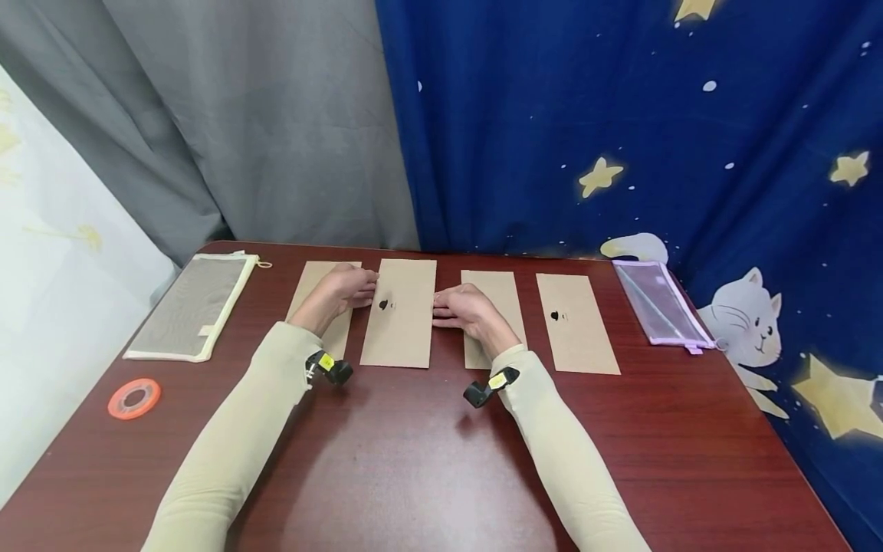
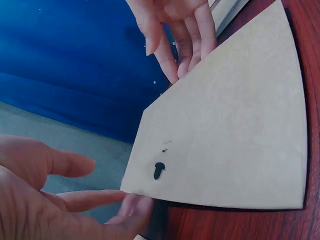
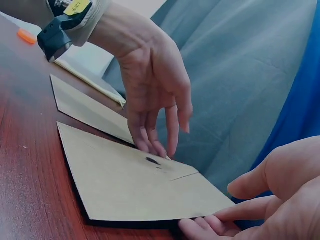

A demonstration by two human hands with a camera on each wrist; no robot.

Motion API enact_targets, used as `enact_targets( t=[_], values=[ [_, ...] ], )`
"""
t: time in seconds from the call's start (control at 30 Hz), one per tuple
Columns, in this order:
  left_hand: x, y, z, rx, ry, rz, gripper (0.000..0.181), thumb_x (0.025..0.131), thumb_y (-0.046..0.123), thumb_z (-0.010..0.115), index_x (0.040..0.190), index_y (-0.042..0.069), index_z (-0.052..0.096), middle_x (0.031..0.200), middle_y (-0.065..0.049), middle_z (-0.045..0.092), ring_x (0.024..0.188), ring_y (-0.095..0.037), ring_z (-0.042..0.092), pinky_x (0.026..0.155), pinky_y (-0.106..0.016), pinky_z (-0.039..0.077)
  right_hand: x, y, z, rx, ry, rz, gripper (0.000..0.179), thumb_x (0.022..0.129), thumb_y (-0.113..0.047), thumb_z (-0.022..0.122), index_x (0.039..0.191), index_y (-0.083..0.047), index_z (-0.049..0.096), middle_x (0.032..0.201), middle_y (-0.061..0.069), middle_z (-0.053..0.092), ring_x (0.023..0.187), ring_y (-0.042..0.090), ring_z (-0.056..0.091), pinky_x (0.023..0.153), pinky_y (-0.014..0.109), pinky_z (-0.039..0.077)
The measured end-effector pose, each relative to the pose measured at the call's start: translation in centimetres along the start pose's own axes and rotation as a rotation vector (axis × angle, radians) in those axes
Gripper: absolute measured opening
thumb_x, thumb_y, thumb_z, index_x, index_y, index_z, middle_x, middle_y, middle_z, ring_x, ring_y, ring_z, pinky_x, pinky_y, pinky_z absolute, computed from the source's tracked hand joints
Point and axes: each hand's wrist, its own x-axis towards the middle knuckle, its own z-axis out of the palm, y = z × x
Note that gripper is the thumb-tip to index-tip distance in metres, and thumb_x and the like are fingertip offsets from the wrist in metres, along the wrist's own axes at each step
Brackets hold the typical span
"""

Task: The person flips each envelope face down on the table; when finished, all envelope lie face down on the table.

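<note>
A flat brown paper rectangle (image 1: 402,330), printed with a small black hat mark, lies between the two hands. At its left edge, the fingers of my left hand (image 1: 336,291) touch the paper, their thumb held apart from it in the left wrist view. Opposite, my right hand (image 1: 472,308) has its fingertips against the right edge, thumb also raised clear of the sheet in the right wrist view. Under the left hand lies another brown rectangle (image 1: 338,337); beneath the right hand is a third (image 1: 500,287), partly covered.
Farther right lies one more brown rectangle (image 1: 579,337) with the same mark. A pale-yellow-edged mesh zip pouch (image 1: 186,307) and an orange ring-shaped object (image 1: 134,399) are at the left. A purple mesh pouch (image 1: 662,303) lies at the right edge of the table (image 1: 414,475). Curtains (image 1: 290,138) hang behind.
</note>
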Motion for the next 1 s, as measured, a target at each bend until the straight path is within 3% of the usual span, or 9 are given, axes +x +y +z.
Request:
enact_targets(
  t=[0.17,0.3,0.53,0.7,0.87,1.0],
  values=[
    [-0.7,0.3,-0.9,0.022,0.019,0.067,0.040,0.103,0.005,0.049,0.140,-0.010,0.051,0.099,-0.005,0.063,0.087,-0.010,0.063,0.095,-0.028,0.059,-0.2,-0.5,0.1,-0.014,0.008,-0.037,0.039,0.100,0.006,0.047,0.138,0.013,0.051,0.109,0.013,0.056,0.096,0.020,0.057,0.111,0.045,0.050],
    [-1.4,1.4,-1.3,0.008,0.058,0.130,0.036,0.100,0.001,0.054,0.134,-0.010,0.058,0.081,0.001,0.066,0.073,-0.006,0.065,0.082,-0.022,0.062,-0.8,-1.7,-0.1,-0.038,0.020,-0.094,0.041,0.098,0.008,0.050,0.139,0.011,0.052,0.110,0.014,0.058,0.092,0.017,0.059,0.111,0.043,0.050],
    [-2.4,3.3,-1.8,-0.063,0.119,0.216,0.037,0.094,-0.003,0.065,0.130,-0.011,0.061,0.073,0.004,0.067,0.063,-0.003,0.066,0.063,-0.015,0.059,-1.9,-3.8,0.0,-0.053,0.083,-0.188,0.041,0.096,0.010,0.057,0.136,0.009,0.056,0.115,0.016,0.063,0.091,0.013,0.063,0.105,0.039,0.054],
    [-2.4,3.6,-1.9,-0.066,0.114,0.190,0.039,0.093,-0.003,0.066,0.131,-0.009,0.061,0.072,0.004,0.068,0.062,-0.003,0.065,0.065,-0.017,0.060,-2.3,-4.1,0.2,-0.078,0.118,-0.238,0.042,0.093,0.009,0.060,0.135,0.009,0.058,0.104,0.011,0.062,0.090,0.013,0.063,0.104,0.040,0.055],
    [-2.5,3.8,-1.9,-0.070,0.108,0.191,0.039,0.093,-0.003,0.066,0.131,-0.008,0.062,0.074,0.004,0.069,0.064,-0.003,0.067,0.073,-0.020,0.062,-2.5,-4.0,0.1,-0.100,0.151,-0.264,0.040,0.092,0.009,0.062,0.132,0.007,0.061,0.104,0.013,0.063,0.088,0.015,0.063,0.105,0.042,0.055],
    [-2.9,4.5,-2.0,-0.085,0.114,0.206,0.040,0.092,-0.003,0.067,0.131,-0.008,0.062,0.074,0.004,0.070,0.063,-0.003,0.068,0.071,-0.019,0.062,-2.1,-3.5,0.0,-0.071,0.168,-0.265,0.039,0.091,0.010,0.063,0.129,0.007,0.064,0.096,0.009,0.064,0.082,0.011,0.063,0.095,0.032,0.059]
  ],
)
